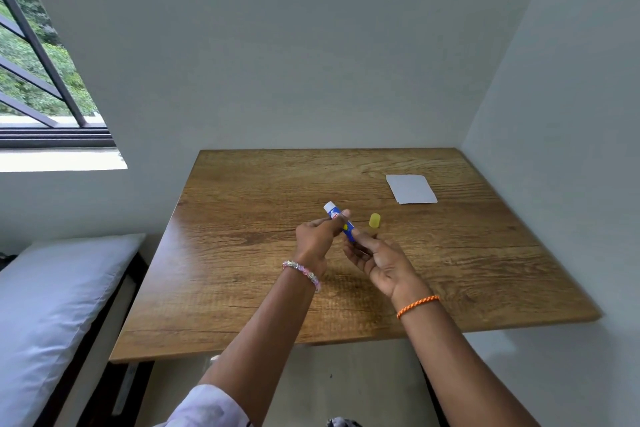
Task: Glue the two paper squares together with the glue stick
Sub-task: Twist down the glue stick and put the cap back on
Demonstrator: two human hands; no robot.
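A blue and white glue stick (pixel 337 218) is held above the middle of the wooden table (pixel 242 253), white end pointing up and away. My left hand (pixel 317 236) pinches its upper body. My right hand (pixel 375 258) grips its lower end with the fingertips. The yellow cap (pixel 374 220) stands upright on the table just right of the stick, apart from both hands. White paper squares (pixel 411 188) lie stacked flat at the far right of the table; I cannot tell how many sheets there are.
The table sits in a corner, with white walls behind and to the right. A bed with a white pillow (pixel 52 305) lies to the left, below a barred window (pixel 41 80).
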